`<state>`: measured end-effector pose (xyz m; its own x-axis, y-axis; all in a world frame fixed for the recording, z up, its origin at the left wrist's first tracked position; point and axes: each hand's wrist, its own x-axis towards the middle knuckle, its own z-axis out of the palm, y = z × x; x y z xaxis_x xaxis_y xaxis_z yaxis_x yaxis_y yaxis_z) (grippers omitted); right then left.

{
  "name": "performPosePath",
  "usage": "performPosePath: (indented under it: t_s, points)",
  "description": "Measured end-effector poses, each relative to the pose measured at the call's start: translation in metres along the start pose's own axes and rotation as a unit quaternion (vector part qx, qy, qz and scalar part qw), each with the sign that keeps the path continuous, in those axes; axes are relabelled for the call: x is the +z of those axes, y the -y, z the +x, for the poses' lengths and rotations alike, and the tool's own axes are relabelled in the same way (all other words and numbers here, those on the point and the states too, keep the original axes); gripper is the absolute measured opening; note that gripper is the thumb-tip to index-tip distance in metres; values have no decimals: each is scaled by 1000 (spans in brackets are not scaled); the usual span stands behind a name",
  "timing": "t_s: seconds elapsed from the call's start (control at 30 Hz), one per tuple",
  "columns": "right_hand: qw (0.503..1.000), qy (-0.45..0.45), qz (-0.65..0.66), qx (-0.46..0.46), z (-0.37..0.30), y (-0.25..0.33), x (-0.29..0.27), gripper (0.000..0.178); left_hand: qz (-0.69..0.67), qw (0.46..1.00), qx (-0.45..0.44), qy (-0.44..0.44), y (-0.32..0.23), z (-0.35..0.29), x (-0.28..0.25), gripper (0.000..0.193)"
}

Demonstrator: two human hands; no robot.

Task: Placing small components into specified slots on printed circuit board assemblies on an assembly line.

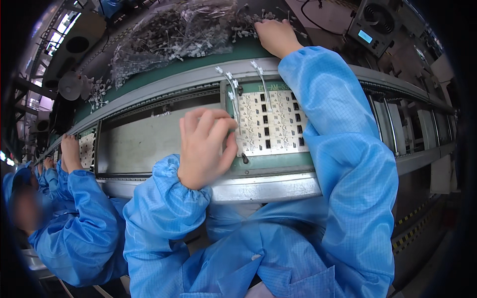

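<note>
My left hand (204,144) is over the left edge of a white circuit-board panel (280,141) in a green carrier (278,161). Its thumb and index finger come close together at the panel's edge; anything pinched there is too small to make out. Just beyond the fingertips, several white connectors with thin leads (231,84) stand along that edge. Another wired connector (260,74) lies over the panel's top edge. At the far side, my right hand (278,37) reaches into a heap of loose white wired connectors (243,25), fingers bent and apart, with some tips hidden.
A clear plastic bag of connectors (174,39) lies on the green surface beyond the metal conveyor rail (189,79). At far right stands a grey fan-like device (372,27) with a lit display. Another person in blue (84,223) works close by on my left.
</note>
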<state>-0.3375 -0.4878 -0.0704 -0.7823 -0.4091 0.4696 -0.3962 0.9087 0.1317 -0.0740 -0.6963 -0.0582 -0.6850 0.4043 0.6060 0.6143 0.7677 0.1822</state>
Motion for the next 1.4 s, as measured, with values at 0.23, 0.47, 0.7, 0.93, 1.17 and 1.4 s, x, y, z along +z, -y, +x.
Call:
performPosePath:
  t_s: [0.23,0.47,0.7,0.93,1.17,1.4]
  points:
    - [960,-154,230,30,28,-49,-31,18,37,994,-97,35,96,113,31,34]
    - [805,-143,567,100,2,-65,-91,22,68,983,-109,134,115,194,110,35]
    - [729,-183,656,72,-46,-95,-108,22,109,982,4,155,80,206,138,30]
    - [908,-144,393,2,-156,-41,-121,11,167,975,75,128,88,208,131,20]
    - [953,-6,284,-102,-212,-8,-114,9,-328,940,-94,7,83,203,53,14]
    - [953,32,291,-73,-215,-11,-114,7,-463,870,-137,102,54,138,5,11]
